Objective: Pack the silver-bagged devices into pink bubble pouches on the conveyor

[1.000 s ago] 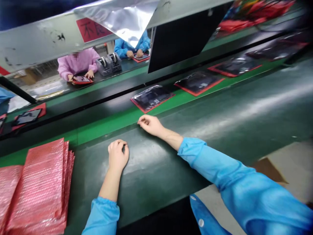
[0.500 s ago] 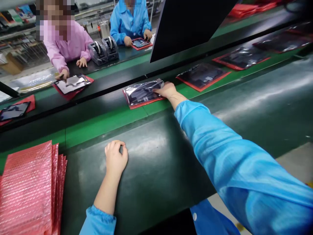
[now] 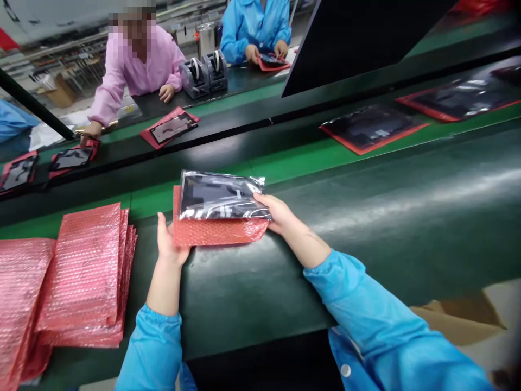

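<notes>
A flat dark item in a silver anti-static bag point(image 3: 220, 195) lies partly inside a pink bubble-wrap pouch point(image 3: 215, 232), held just above the dark green bench point(image 3: 366, 239). My left hand point(image 3: 169, 241) grips the pouch's left edge. My right hand point(image 3: 277, 213) holds the bag's right end and the pouch beneath it. A stack of pink bubble pouches point(image 3: 83, 266) lies left of my left hand, with another pile point(image 3: 18, 293) at its far side.
A green conveyor belt point(image 3: 285, 171) carries bagged items on red pouches point(image 3: 372, 127) point(image 3: 459, 98). Beyond a black rail, a person in pink point(image 3: 138, 65) and a person in blue point(image 3: 254, 30) handle tablets near tape dispensers point(image 3: 203, 70). A black panel point(image 3: 362, 43) hangs above.
My right hand has lifted the bagged item and pouch off the belt towards me. My left hand has moved from resting on the bench to gripping the pouch.
</notes>
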Tool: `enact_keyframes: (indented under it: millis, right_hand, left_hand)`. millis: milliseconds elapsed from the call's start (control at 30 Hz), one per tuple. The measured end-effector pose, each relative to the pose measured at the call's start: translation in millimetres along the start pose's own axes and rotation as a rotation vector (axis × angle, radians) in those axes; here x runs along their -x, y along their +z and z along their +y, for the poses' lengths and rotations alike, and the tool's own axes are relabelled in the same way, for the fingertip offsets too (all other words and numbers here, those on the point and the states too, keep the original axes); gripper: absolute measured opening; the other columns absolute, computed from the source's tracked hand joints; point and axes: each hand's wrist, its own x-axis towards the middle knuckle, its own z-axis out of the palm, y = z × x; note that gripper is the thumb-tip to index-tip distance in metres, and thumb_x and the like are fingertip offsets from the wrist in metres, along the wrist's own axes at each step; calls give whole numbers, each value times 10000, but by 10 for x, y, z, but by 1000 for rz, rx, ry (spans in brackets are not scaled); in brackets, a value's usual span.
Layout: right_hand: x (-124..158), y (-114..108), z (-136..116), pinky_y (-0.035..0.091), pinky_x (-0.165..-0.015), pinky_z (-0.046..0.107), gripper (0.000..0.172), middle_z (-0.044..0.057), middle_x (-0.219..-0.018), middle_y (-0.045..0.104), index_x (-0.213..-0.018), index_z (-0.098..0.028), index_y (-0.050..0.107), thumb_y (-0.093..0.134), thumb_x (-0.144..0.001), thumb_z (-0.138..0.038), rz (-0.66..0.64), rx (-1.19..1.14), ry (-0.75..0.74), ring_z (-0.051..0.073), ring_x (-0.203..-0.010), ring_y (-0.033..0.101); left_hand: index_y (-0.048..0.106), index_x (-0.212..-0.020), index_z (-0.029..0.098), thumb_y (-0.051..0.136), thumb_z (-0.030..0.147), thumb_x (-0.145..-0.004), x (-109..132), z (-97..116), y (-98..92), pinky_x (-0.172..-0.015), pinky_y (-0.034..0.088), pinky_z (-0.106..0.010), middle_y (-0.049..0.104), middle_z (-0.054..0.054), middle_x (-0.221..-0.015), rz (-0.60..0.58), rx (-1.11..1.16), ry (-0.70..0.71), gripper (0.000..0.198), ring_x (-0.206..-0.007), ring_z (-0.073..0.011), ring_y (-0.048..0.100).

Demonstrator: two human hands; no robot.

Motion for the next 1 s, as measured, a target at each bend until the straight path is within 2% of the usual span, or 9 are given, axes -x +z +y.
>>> enact_keyframes:
  millis: [100, 167, 333, 400, 467, 533, 700, 800, 1000]
  right_hand:
    - [20, -23, 39, 605, -697, 329, 506, 60, -780, 751, -797, -181, 685, 1009, -559, -488, -5, 131, -87, 260, -780, 735]
    - [7, -19, 33, 623, -750, 368, 505, 49, -812, 758, -835, -199, 680, 984, -555, -489, 33, 115, -158, 290, -861, 747]
    - [32, 6, -16, 639, -931, 437, 467, 34, -1073, 771, -1072, -248, 677, 824, -635, -317, 147, 3, -382, 296, -1086, 738]
    - [28, -19, -62, 629, -995, 426, 593, -4, -1210, 745, -1168, -297, 641, 776, -595, -227, 161, -17, -453, 268, -1163, 719]
    - [1, -66, -109, 629, -1020, 436, 605, -21, -1256, 730, -1190, -320, 618, 760, -608, -233, 150, -39, -451, 264, -1202, 709]
    - [-40, -121, -141, 638, -1013, 462, 495, -11, -1231, 740, -1160, -313, 617, 758, -686, -315, 151, -61, -418, 278, -1205, 714]
    - [-121, -221, -147, 658, -970, 471, 354, 20, -1077, 769, -1063, -273, 618, 741, -744, -365, 202, -98, -311, 292, -1110, 746]
    - [-123, -241, -143, 663, -943, 450, 433, 3, -976, 757, -1059, -261, 607, 718, -642, -229, 230, -123, -249, 281, -993, 759]
    - [-89, -173, -111, 633, -980, 507, 318, 16, -958, 752, -867, -251, 519, 614, -568, -203, 164, -144, -289, 304, -1005, 740]
  left_hand:
    - [740, -1044, 130, 903, 578, -735, -84, 68, -96, -972, 640, -438, 779, -133, -1064, 154, -140, 131, 568, -1060, -318, 762]
    - [721, -1017, 127, 927, 548, -693, -127, 122, -166, -964, 630, -420, 769, -108, -1009, 330, -236, 322, 570, -980, -273, 761]
    - [638, -1170, 164, 725, 616, -919, 15, 346, -352, -1161, 514, -433, 680, -115, -1236, 914, -526, 1099, 525, -1226, -268, 665]
    - [588, -1242, 188, 679, 618, -960, 109, 368, -429, -1250, 419, -473, 601, -139, -1348, 1015, -658, 1304, 522, -1407, -314, 539]
    - [580, -1206, 193, 662, 669, -948, 154, 321, -488, -1255, 390, -521, 589, -157, -1295, 920, -868, 1371, 547, -1429, -358, 491]
    - [603, -1135, 191, 658, 700, -926, 132, 230, -500, -1185, 447, -530, 619, -150, -1153, 709, -1113, 1297, 553, -1291, -361, 570]
    - [661, -1277, 178, 511, 450, -1049, -85, 42, -377, -1079, 525, -443, 690, -143, -1157, 240, -1442, 824, 385, -1110, -279, 665]
    - [715, -1178, 171, 562, 288, -964, -164, 31, -390, -1065, 555, -440, 724, -148, -1153, 165, -1511, 669, 288, -1107, -288, 691]
    - [751, -948, 175, 623, 239, -852, -96, 119, -490, -1078, 581, -462, 763, -146, -1146, 240, -1483, 692, 172, -1120, -310, 723]
